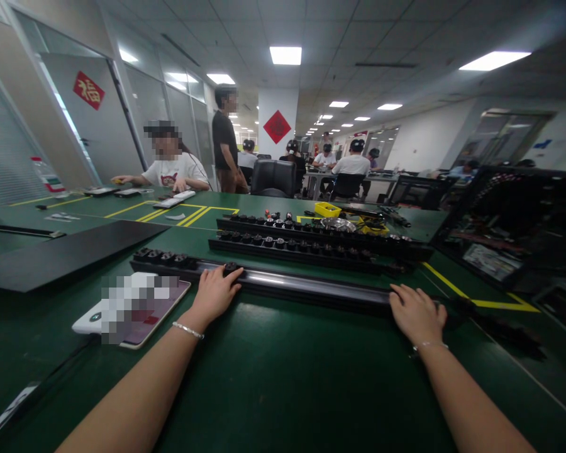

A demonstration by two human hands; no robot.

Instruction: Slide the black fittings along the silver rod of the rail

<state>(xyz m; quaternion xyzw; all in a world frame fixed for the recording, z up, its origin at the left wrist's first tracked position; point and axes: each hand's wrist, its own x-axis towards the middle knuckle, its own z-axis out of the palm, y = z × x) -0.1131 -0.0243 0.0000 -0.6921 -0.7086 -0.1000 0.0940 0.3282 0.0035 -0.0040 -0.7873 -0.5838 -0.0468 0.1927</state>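
A long black rail (pixel 311 286) lies across the green table in front of me, its channel shiny along the middle. Several round black socket modules (pixel 167 257) sit in a row at its left end. My left hand (pixel 216 294) is at the rail with its thumb and fingers closed around a single black module (pixel 231 268) set in the channel. At the far right end, my right hand (pixel 417 309) grips the rail, fingers bent over its top edge; the fingertips are partly hidden behind it.
Behind the rail lie two more rails (pixel 287 248) fitted with modules. A yellow bin (pixel 327 209) stands farther back. A phone (pixel 163 314) with a white device (pixel 92 319) on it lies left; a dark panel (pixel 70 258) is beyond. A person (pixel 182 167) sits across the table.
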